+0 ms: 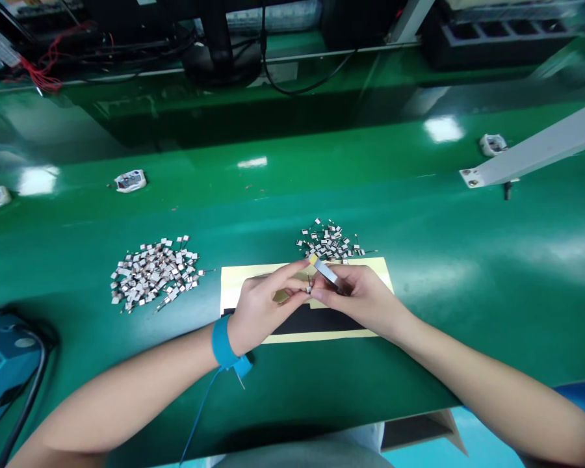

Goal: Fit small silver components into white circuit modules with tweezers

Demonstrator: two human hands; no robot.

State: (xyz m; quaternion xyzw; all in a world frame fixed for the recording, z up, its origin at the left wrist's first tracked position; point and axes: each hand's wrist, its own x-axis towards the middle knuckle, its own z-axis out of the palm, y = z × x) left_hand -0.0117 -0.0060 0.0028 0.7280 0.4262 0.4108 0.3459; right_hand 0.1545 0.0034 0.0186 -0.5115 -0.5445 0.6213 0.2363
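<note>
My left hand [263,305], with a blue strap [223,342] round its wrist, pinches a tiny part [309,289] between thumb and finger. Close against it on the right, my right hand [361,296] is closed on a flat grey tool-like piece [327,272] with a yellow end. My right thumb meets the same tiny part. Both hands are above a pale yellow sheet [231,283] with a black strip [292,323]. A small pile of little metal parts [327,242] lies just behind the sheet, and a larger pile [153,274] lies to the left.
White-cased devices [130,181] stand farther back on the green table [199,214], one [493,145] near a grey metal arm [546,146] at the right. A monitor stand [221,58] and cables are at the back. A blue machine [4,370] sits at the left edge.
</note>
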